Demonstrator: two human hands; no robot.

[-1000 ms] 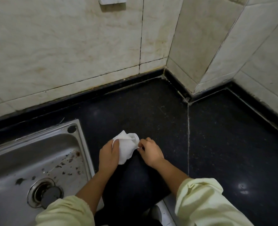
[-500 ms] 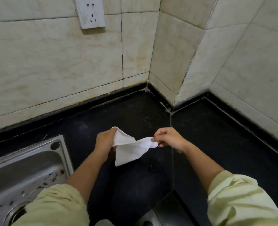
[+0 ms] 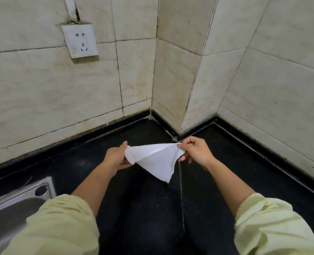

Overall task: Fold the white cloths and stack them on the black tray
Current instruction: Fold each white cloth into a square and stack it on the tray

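Observation:
A small white cloth (image 3: 156,161) hangs stretched in the air above the black counter (image 3: 143,208). My left hand (image 3: 115,157) grips its left end and my right hand (image 3: 195,152) pinches its right corner between thumb and forefinger. The cloth's lower corner droops to a point between the hands. No black tray is in view.
A steel sink (image 3: 14,205) sits at the lower left. Tiled walls close the counter at the back and right, with a jutting corner (image 3: 180,107) just beyond the hands. A white wall socket (image 3: 79,40) is mounted at the upper left.
The hands have lifted the bunched cloth off the counter and drawn apart, spreading it out between them. The view has tilted up, showing more wall and less sink.

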